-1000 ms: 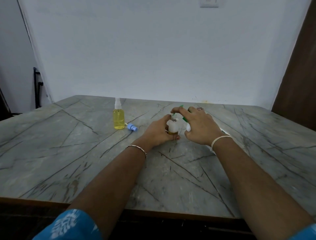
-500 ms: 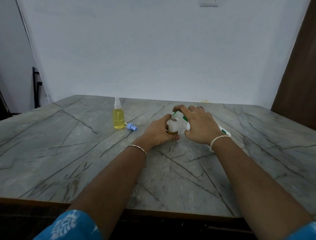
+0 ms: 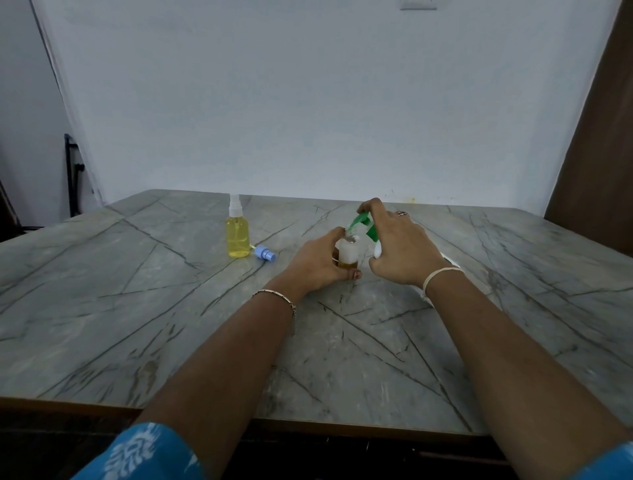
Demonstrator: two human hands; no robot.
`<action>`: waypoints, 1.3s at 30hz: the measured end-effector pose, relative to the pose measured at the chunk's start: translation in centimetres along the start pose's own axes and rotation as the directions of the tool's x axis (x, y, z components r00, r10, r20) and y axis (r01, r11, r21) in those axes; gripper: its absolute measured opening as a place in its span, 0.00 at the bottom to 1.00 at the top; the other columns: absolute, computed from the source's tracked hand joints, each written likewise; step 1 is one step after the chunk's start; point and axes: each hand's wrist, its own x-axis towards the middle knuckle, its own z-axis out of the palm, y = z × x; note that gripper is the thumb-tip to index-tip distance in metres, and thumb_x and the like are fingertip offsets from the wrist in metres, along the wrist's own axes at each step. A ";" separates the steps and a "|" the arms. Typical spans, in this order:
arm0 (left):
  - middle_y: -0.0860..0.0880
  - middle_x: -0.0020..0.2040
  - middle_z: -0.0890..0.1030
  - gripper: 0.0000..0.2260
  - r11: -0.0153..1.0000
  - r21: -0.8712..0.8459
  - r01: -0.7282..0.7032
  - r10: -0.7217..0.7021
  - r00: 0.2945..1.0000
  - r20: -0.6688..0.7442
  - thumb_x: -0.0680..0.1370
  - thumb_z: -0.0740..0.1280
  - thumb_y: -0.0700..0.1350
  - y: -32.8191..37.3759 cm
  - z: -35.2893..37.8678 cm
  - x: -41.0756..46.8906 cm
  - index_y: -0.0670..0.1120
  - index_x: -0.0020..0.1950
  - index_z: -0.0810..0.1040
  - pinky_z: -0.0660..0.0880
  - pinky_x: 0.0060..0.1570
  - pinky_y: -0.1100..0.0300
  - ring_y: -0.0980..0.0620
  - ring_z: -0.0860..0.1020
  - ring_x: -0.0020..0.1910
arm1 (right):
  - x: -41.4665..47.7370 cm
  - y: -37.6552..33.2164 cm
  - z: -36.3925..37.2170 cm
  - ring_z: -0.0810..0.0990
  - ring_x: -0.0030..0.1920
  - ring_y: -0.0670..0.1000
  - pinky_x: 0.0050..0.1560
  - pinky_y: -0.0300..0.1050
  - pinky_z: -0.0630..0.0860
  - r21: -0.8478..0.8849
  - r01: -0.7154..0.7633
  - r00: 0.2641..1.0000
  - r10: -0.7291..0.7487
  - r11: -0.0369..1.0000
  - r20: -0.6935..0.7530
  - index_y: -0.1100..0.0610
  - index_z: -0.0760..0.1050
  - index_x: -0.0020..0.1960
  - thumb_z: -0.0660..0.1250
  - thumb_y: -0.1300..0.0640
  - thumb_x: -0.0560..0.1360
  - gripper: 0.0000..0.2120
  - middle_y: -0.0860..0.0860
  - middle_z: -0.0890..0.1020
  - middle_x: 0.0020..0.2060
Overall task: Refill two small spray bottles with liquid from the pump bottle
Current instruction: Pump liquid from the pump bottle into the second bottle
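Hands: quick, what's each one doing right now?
Left hand: grips the small bottle.
Right hand: holds the pump bottle.

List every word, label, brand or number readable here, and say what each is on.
No text can be read anywhere in this view.
On the full spray bottle: clear yellow, no label shows.
On the pump bottle: mostly hidden by the right hand; no print shows.
On the small bottle held in the left hand: no print shows.
On the wall plate: cut off by the frame, nothing legible.
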 end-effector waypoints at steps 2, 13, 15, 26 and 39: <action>0.46 0.60 0.79 0.31 1.000 -0.004 -0.001 0.001 1.000 0.001 0.70 0.75 0.49 -0.1 0.0 0.1 0.49 0.68 0.66 0.68 0.49 0.63 0.53 0.76 0.49 | 0.0 0.1 0.0 0.72 0.50 0.57 0.51 0.56 0.75 -0.003 0.001 1.000 -0.001 1.000 -0.012 0.50 0.59 0.67 0.69 0.61 0.64 0.34 0.51 0.75 0.51; 0.47 0.58 0.80 0.30 1.000 -0.016 0.008 -0.009 1.000 -0.010 0.69 0.76 0.49 -0.3 0.1 0.2 0.49 0.67 0.66 0.69 0.49 0.62 0.50 0.78 0.52 | 0.0 0.5 0.0 0.77 0.40 0.50 0.40 0.47 0.76 0.177 -0.042 0.999 0.041 0.983 0.006 0.42 0.55 0.72 0.69 0.45 0.68 0.37 0.48 0.79 0.42; 0.47 0.58 0.80 0.30 1.000 -0.019 0.005 -0.005 1.000 -0.009 0.69 0.76 0.49 -0.2 0.0 0.1 0.48 0.67 0.66 0.69 0.48 0.63 0.52 0.77 0.50 | -0.1 0.6 -0.1 0.75 0.35 0.47 0.35 0.42 0.71 0.204 -0.023 1.000 0.019 0.979 0.025 0.41 0.54 0.73 0.71 0.49 0.68 0.39 0.45 0.77 0.37; 0.48 0.60 0.79 0.30 0.997 -0.070 0.016 -0.016 1.000 -0.005 0.69 0.76 0.50 -0.2 0.0 0.0 0.50 0.66 0.67 0.70 0.50 0.62 0.54 0.76 0.49 | 0.3 1.4 0.3 0.75 0.53 0.54 0.45 0.53 0.79 0.148 0.069 0.997 -0.072 0.987 0.014 0.44 0.57 0.69 0.73 0.56 0.62 0.40 0.51 0.70 0.59; 0.45 0.64 0.76 0.36 0.998 -0.052 0.044 -0.044 0.999 0.018 0.71 0.74 0.49 0.5 -0.2 -0.4 0.46 0.74 0.60 0.68 0.53 0.63 0.49 0.76 0.58 | 0.1 0.9 1.0 0.75 0.51 0.50 0.52 0.60 0.77 0.172 0.082 0.993 -0.067 0.982 -0.093 0.45 0.61 0.61 0.75 0.57 0.65 0.31 0.40 0.69 0.53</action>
